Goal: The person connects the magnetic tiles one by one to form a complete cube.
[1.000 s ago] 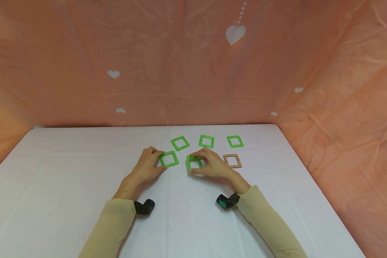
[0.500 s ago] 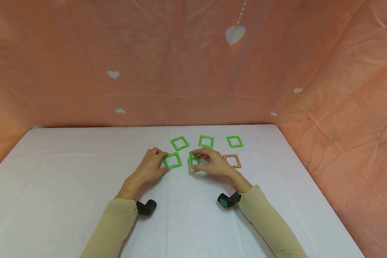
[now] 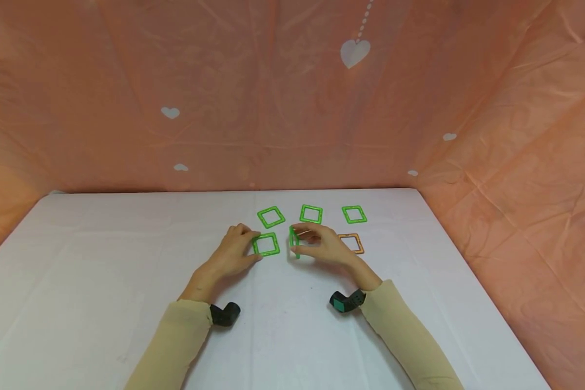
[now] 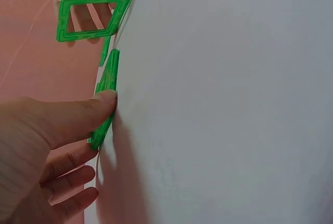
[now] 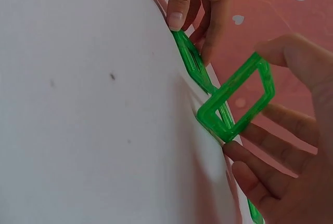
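Observation:
My left hand (image 3: 235,252) pinches a flat green square frame tile (image 3: 276,244) by its near and far edges, thumb on the near side. In the left wrist view that tile (image 4: 107,96) appears almost edge-on, close over the white cloth. Just to its right, my right hand (image 3: 324,246) grips a second green square tile (image 3: 292,239) between thumb and fingers. This one stands upright, seen nearly edge-on from the head; the right wrist view shows its open middle and rim (image 5: 228,90). A narrow gap separates the two tiles in the head view.
Behind the hands lie three green square tiles: a left one (image 3: 271,216), a middle one (image 3: 311,214) and a right one (image 3: 354,214). An orange square tile (image 3: 357,244) is partly covered by my right hand. The white-covered table (image 3: 102,281) meets an orange curtain (image 3: 253,108) at the back.
The left hand has slid its green tile to the right. The right hand has turned its green tile from a tilted pose to upright, so the gap between the tiles is smaller.

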`<state>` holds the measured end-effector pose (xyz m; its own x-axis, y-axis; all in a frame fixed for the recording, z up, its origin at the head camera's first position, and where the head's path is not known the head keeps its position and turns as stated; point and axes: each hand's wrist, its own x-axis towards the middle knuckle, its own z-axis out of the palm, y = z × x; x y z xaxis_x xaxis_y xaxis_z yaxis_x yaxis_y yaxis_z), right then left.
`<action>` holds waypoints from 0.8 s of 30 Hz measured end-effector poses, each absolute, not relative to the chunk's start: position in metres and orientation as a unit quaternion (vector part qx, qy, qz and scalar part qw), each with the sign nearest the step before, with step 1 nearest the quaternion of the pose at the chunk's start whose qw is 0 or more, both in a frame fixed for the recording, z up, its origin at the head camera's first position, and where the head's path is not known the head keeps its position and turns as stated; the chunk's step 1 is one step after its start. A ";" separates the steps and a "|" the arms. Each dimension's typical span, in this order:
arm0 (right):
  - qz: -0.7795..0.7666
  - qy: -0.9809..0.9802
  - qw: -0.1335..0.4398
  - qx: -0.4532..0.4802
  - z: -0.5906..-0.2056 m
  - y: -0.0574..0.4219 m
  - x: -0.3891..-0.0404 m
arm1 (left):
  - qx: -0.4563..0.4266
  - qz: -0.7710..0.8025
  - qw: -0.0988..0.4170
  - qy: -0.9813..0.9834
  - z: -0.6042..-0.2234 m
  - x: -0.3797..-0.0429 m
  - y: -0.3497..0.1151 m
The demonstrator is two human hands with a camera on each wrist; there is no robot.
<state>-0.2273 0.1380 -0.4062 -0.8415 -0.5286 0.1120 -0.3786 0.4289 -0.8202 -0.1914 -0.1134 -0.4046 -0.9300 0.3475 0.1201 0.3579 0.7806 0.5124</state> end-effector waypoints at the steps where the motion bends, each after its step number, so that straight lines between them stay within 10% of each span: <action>1: -0.463 0.840 0.084 -0.269 -0.406 0.138 -0.227 | -0.187 -0.272 0.009 -0.944 -0.405 -0.192 -0.113; 24: -0.530 0.796 0.104 -0.272 -0.409 0.144 -0.232 | -0.208 -0.275 0.012 -0.939 -0.405 -0.192 -0.105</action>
